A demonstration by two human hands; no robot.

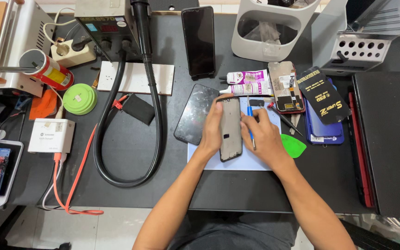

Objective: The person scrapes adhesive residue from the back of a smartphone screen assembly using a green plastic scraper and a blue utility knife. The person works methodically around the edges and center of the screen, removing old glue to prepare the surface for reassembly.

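Phone frame (230,129) sits right at the centre of the action, a dark, stripped-down slab lying on a pale blue mat (209,163) in the middle of the table (130,153). Left hand (215,127) has its grip wrapped along the frame's left edge, fingers curled over the top corner, pinning it down. Right hand (261,135) is pinching a slim blue-handled tool (251,126), tip angled in against the frame's right edge. Just left of the frame, a loose black screen panel (194,113) lies tilted, partly off the mat. Above the hands, two glue tubes (248,82) lie side by side, with an opened phone back (286,87) showing its innards next to them. A green triangular pick (294,146) peeks out beside the right wrist. Further right, a black packet (324,95) rests on a blue phone (321,129). Out to the left, a thick black hose (156,115) loops across the dark table from a hot-air station (105,25), with a round green pad (80,98) and a white charger box (51,135) nearby. Another dark phone (198,40) stands propped at the back. A white bin (274,28) is cut off at the top edge, and the tool's working tip is too small to make out.
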